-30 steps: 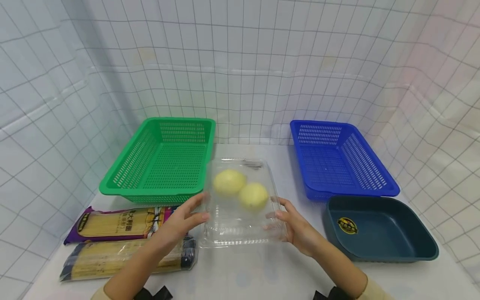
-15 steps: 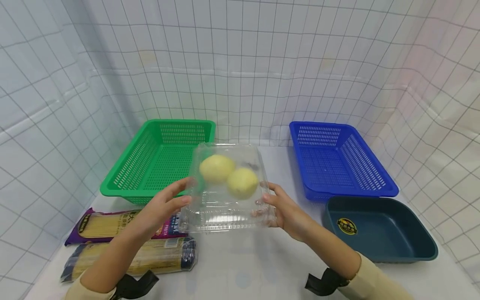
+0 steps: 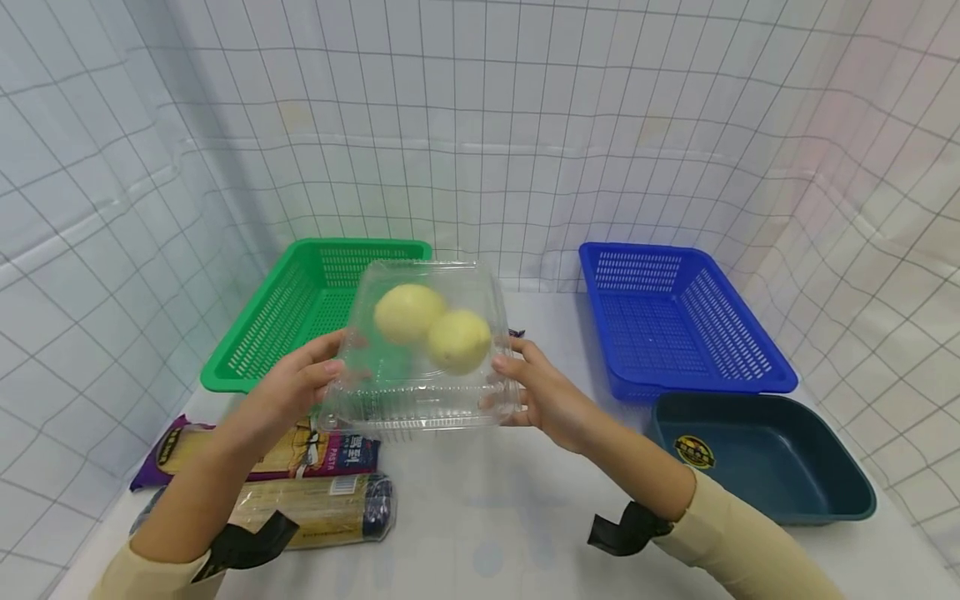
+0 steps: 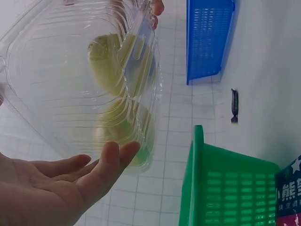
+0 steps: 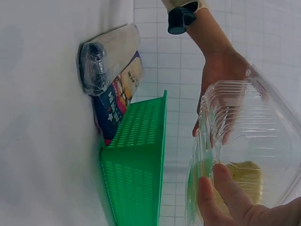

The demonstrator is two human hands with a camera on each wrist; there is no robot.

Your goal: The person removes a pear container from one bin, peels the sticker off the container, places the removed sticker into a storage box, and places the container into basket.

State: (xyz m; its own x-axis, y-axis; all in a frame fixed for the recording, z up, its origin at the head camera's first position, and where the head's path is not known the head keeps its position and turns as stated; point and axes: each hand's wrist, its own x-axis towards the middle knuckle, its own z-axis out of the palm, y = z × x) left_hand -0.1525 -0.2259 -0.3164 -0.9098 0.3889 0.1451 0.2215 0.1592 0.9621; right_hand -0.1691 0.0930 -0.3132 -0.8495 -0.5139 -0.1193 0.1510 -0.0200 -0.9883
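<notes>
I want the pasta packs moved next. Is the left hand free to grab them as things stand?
Probably not: the left hand and right hand both hold the clear box above the pasta packs.

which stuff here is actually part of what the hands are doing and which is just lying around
In hand:
clear clamshell box, lifted off the table
two yellow fruits inside it
left hand and right hand, holding its sides

Lying about:
green basket
blue basket
dark teal tray
two pasta packets
</notes>
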